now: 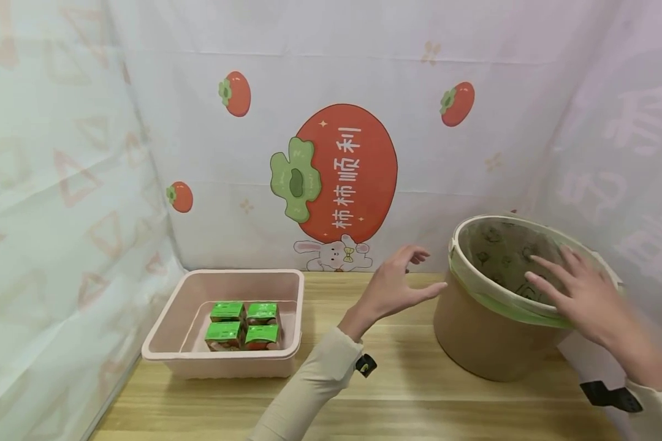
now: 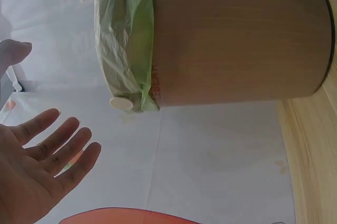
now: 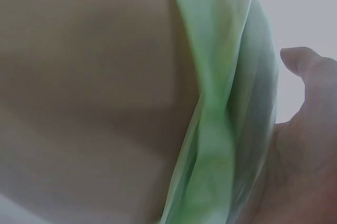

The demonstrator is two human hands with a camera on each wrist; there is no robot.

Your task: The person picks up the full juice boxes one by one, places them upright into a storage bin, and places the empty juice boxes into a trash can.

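Observation:
A brown trash can (image 1: 474,340) with a pale rim stands at the right of the table. A thin green trash bag (image 2: 138,34) lines it and folds down over the rim. My left hand (image 1: 398,285) hovers to the left of the can, apart from it, its fingers spread and holding nothing. Over the near right side of the can's mouth is my right hand (image 1: 587,297), slightly blurred, with its fingers extended over the opening. In the right wrist view, the right thumb (image 3: 300,58) stands away from the bag-covered rim. Whether the right palm touches the rim I cannot tell.
On the left of the wooden table (image 1: 397,392) sits a pink plastic basin (image 1: 226,366). Several small boxes with green tops (image 1: 224,331) stand grouped inside it. Printed white cloth (image 1: 331,79) hangs behind and along both sides.

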